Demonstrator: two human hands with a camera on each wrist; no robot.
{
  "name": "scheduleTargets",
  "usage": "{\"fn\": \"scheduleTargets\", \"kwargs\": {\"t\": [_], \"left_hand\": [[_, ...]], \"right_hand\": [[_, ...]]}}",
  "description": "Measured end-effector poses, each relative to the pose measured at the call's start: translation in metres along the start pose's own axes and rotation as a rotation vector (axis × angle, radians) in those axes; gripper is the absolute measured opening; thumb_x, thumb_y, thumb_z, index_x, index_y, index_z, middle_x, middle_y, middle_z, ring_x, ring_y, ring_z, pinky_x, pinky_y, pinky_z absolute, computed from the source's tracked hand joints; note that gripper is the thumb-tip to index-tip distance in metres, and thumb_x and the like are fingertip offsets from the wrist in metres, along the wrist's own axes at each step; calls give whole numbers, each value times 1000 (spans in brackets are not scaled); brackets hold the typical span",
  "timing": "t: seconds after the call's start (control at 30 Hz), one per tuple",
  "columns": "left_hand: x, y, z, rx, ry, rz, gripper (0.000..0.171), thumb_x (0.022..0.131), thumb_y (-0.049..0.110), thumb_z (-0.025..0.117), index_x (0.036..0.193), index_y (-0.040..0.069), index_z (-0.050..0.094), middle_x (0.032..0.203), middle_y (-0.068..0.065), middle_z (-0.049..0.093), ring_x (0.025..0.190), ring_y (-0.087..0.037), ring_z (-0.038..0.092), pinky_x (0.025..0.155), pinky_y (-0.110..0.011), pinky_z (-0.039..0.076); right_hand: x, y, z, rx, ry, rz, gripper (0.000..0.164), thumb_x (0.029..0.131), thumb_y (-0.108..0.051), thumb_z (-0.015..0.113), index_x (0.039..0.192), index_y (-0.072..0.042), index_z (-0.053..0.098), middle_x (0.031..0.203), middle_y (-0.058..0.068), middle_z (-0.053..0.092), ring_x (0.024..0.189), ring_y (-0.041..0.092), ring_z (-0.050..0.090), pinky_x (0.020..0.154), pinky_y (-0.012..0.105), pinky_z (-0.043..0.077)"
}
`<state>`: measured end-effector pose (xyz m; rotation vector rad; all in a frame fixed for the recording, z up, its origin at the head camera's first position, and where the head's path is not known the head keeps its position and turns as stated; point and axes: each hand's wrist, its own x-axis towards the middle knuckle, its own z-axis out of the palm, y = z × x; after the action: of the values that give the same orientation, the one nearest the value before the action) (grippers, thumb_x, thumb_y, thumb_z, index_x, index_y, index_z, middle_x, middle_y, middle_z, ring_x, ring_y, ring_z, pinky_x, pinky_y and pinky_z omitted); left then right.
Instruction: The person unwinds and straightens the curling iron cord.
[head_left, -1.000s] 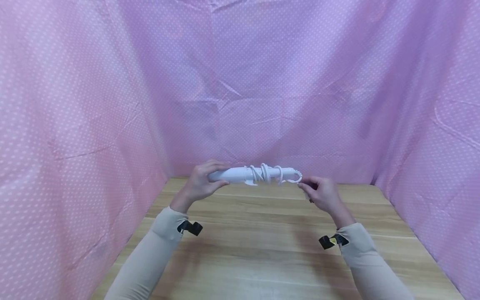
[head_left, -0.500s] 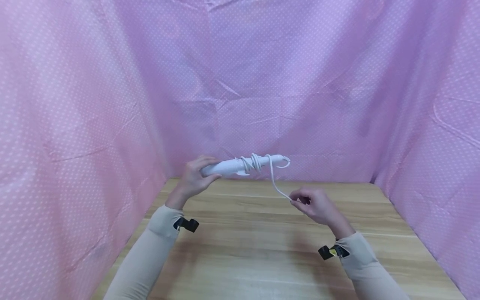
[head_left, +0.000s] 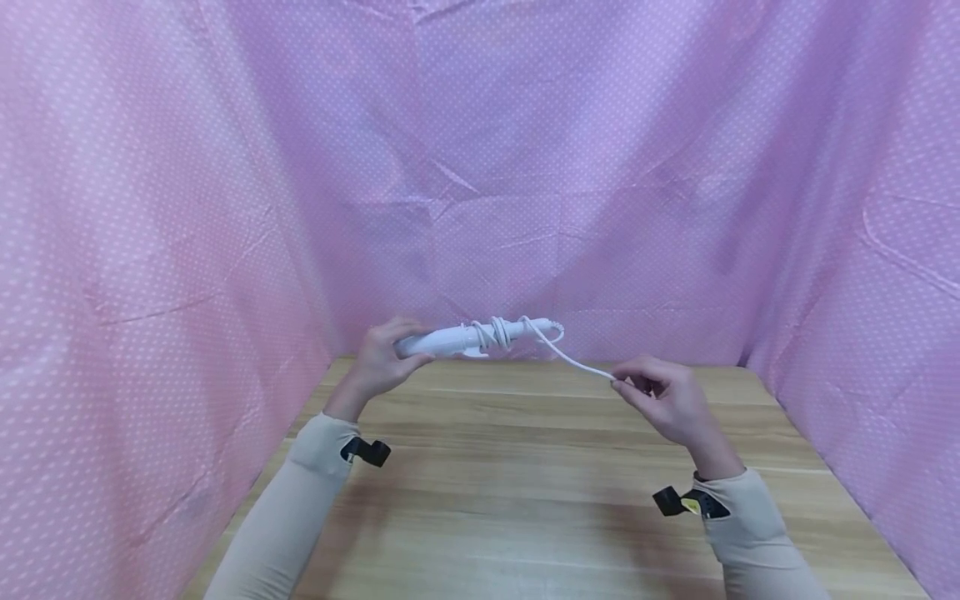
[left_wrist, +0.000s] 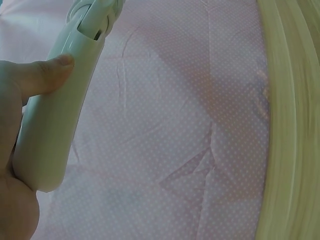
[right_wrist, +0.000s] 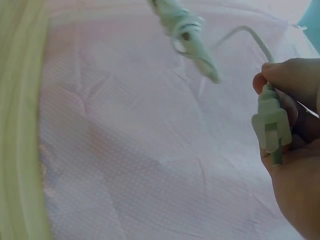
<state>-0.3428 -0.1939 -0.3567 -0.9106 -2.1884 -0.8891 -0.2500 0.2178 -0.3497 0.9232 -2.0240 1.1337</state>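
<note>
A white, rod-shaped corded appliance, like a hair iron (head_left: pixel 442 340), is held level above the table, its cord wound several times round its narrower half. My left hand (head_left: pixel 381 360) grips the thick end, with the thumb along its side in the left wrist view, where the smooth body (left_wrist: pixel 55 120) shows. My right hand (head_left: pixel 667 398) pinches the loose stretch of white power cord (head_left: pixel 573 362) between thumb and fingertips. In the right wrist view the cord's plug (right_wrist: pixel 271 125) hangs just below the pinch, in front of the palm.
A wooden table (head_left: pixel 495 483) lies below both hands. Pink dotted cloth (head_left: pixel 487 167) stands as a wall at the back and on both sides. Each wrist wears a small black camera (head_left: pixel 367 452).
My right hand has drawn a length of cord off the appliance, first down, then out to the right. My left hand has shifted slightly left with the appliance.
</note>
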Motion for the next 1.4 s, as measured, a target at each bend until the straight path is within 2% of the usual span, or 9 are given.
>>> {"fn": "scheduleTargets", "kwargs": {"t": [0.17, 0.4, 0.53, 0.63, 0.8, 0.93, 1.07, 1.2, 1.4], "left_hand": [[-7, 2, -1, 4, -83, -16, 38, 73, 14, 85, 109, 8, 72, 110, -12, 71, 100, -27, 66, 81, -44, 56], [-17, 5, -1, -16, -136, 37, 39, 72, 13, 86, 109, 8, 72, 106, -7, 72, 99, -22, 64, 83, -41, 55], [-21, 7, -3, -39, -138, 72, 39, 71, 12, 86, 108, 6, 72, 106, -6, 73, 99, -23, 64, 82, -40, 55], [-22, 8, -5, -69, -130, 87, 40, 71, 10, 86, 108, 4, 72, 106, -8, 73, 100, -24, 64, 83, -40, 55], [-20, 13, -9, -143, -90, 88, 41, 70, 6, 86, 108, 1, 71, 106, -13, 72, 100, -27, 65, 86, -37, 54], [-17, 19, -15, -179, -56, 54, 41, 69, 3, 86, 108, 2, 72, 105, -13, 72, 98, -27, 65, 86, -33, 53], [-14, 25, -17, -174, -28, 17, 41, 68, -2, 85, 106, 0, 72, 104, -15, 72, 96, -28, 65, 83, -32, 52], [-7, 40, -22, -152, 3, 10, 40, 66, -8, 84, 104, -5, 71, 102, -21, 71, 94, -35, 66, 81, -32, 52], [0, 26, -17, -149, 23, 4, 42, 66, -7, 85, 105, -2, 72, 104, -19, 72, 98, -33, 65, 84, -35, 52]], "right_hand": [[5, -4, -13, 6, 70, 52, 20, 73, 25, 66, 85, 9, 69, 63, 8, 57, 53, 4, 47, 44, 18, 38], [4, 27, -27, 16, 199, 107, 18, 76, 23, 65, 90, 13, 68, 63, 1, 57, 51, 0, 49, 43, 14, 40], [3, 41, -33, -81, 263, 215, 10, 81, 10, 70, 92, 9, 70, 64, -11, 57, 52, -2, 48, 45, 12, 39], [2, 50, -39, -188, 262, 294, 10, 84, -2, 72, 92, 4, 72, 64, -15, 56, 51, -1, 48, 47, 12, 39], [-5, 67, -44, -281, 137, 382, 13, 88, -10, 70, 95, 1, 72, 64, -11, 57, 51, 0, 50, 46, 14, 41], [-15, 81, -43, -250, 24, 360, 12, 88, -5, 68, 95, 5, 70, 67, 3, 62, 51, 1, 51, 44, 17, 42], [-23, 91, -40, -273, -72, 340, 9, 88, -4, 68, 94, 3, 71, 70, 11, 65, 54, 0, 52, 45, 18, 44], [-30, 94, -33, -287, -176, 345, 9, 88, -6, 69, 94, -1, 73, 71, 2, 64, 59, 1, 49, 49, 21, 42], [-39, 97, -20, -245, -312, 301, 7, 87, -11, 71, 92, -9, 75, 75, -9, 66, 63, 2, 49, 54, 22, 42]]}}
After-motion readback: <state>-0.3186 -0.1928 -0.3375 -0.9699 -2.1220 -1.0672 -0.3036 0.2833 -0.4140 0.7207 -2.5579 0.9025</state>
